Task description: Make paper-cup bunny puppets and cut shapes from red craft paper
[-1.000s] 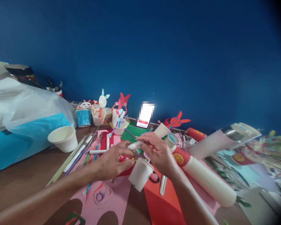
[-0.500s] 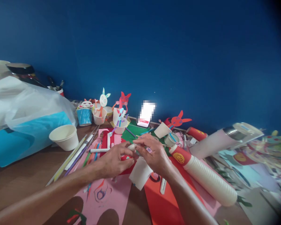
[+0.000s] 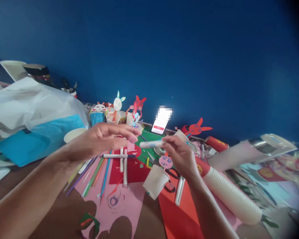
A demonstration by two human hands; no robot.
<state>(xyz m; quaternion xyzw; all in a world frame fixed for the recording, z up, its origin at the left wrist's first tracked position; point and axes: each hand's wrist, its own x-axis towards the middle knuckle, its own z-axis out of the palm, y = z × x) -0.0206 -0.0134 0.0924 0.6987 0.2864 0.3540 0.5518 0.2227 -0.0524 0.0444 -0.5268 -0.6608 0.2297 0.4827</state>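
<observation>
Right hand: my right hand [image 3: 180, 154] pinches one end of a white tube [image 3: 150, 144] between thumb and fingertips.
White tube: held clear of the worktop [image 3: 64, 212], lying nearly level, its free end pointing left; I cannot tell whether that is a cap or what is inside.
Left hand: my left hand [image 3: 102, 137] is loosely spread with nothing visible in its grasp, fingertips just left of the tube and apart from it.
Step in hand: as I judge it, handling the tube in the air, one hand gripping and the other free.
Next move: I think any move of the tube calls for a light, steady pinch and care over the cup below.
Paper cup: the tilted white cup [image 3: 156, 182] sits near, beside a pink paper face [image 3: 165, 162].
Cutting tools: dark-handled scissors [image 3: 169, 188] and a white cutter [image 3: 179, 191] lie right of the cup.
Markers: one marker [image 3: 118, 156] lies across others on the red paper [image 3: 137, 176], left of the cup.
Right side: a long stack of paper cups [image 3: 234, 192] lies slantwise.
Far edge: a lit phone [image 3: 158, 129] leans before the blue wall [image 3: 149, 49], with rabbit figures [image 3: 117, 104] left of it.
</observation>
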